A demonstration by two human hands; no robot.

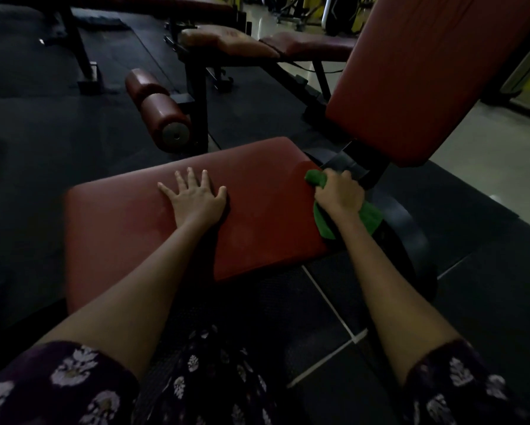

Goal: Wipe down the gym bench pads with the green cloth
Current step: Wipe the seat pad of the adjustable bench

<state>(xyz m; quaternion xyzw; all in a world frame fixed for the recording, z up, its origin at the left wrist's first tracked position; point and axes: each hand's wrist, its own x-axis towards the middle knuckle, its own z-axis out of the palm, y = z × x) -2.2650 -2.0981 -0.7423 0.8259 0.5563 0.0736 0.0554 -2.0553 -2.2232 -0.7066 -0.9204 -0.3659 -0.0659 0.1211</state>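
A dark red seat pad (pixel 128 222) of a gym bench lies flat in the middle of the view. My left hand (pixel 196 199) rests flat on its top with the fingers spread. My right hand (pixel 338 194) grips a bunched green cloth (pixel 369 217) at the pad's right edge, close to the hinge. Cloth sticks out above the knuckles and hangs below the wrist. The tilted red back pad (pixel 426 72) rises at the upper right, apart from both hands.
The black metal frame (pixel 361 171) joins seat and back pad just beyond my right hand. A second bench (pixel 227 46) with red roller pads (pixel 159 111) stands behind. Black rubber floor mats (pixel 43 118) surround the bench; pale tiled floor (pixel 487 148) lies at the right.
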